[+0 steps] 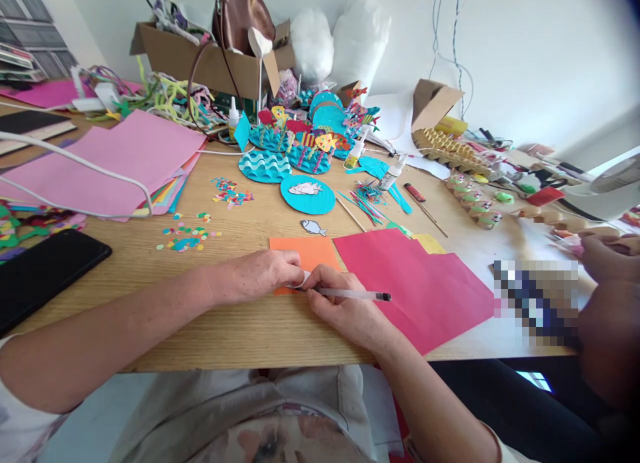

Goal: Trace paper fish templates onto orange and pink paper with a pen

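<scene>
My right hand [345, 306] is closed round a pen [357, 294] with a clear barrel and a black end cap, its tip pointing left. My left hand [265, 274] lies just to the left, fingers closed on a small white paper piece [301, 280], its shape mostly covered. Both hands rest over a sheet of orange paper [305, 248] near the table's front edge. Behind the sheet lies a grey fish cutout [313, 227]. Farther back, a blue paper disc [325, 203] bears another white fish shape. Red paper [415, 286] spreads beside my right hand.
Pink paper sheets [125, 156] and a black phone [50, 273] lie on the left. Confetti dots [187, 236], glue bottles [393, 173] and finished blue fish crafts [310, 158] stand farther back. A co-worker's hand [610, 256] is at the right edge.
</scene>
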Available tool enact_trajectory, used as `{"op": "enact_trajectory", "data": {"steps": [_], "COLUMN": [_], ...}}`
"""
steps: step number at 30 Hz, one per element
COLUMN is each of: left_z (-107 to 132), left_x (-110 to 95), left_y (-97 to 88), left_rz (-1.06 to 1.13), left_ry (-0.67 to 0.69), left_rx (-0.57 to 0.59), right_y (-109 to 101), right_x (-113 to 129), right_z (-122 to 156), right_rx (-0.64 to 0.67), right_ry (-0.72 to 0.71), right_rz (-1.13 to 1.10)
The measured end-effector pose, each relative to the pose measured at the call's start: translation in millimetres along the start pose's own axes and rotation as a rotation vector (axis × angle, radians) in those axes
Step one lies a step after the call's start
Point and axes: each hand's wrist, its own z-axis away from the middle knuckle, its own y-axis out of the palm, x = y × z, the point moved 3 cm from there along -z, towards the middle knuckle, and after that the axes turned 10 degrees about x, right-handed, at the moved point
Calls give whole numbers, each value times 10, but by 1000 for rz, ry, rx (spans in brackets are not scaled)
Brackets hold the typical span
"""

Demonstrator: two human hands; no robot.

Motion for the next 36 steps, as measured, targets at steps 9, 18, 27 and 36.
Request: {"op": "enact_trajectory", "data": {"steps": [9,18,27,36], "left_z": [-14,-20,-15,-31], "left_x": [-9,-28,-32,-36], "left_y": [-20,-38,-24,-15], "left_rz": [10,34,-26,6], "left_ry": [-10,-37,-26,-16], "left_rx": [-14,-32,-37,-28], "right_y": [13,-18,-30,-28], "right_x": [-6,-14,-16,-21], "right_z": [10,40,34,38], "right_rx": [-1,-29,-21,-12], "right_ry": [53,26,6,16], "right_rz": [-22,-34,-35,-20]}}
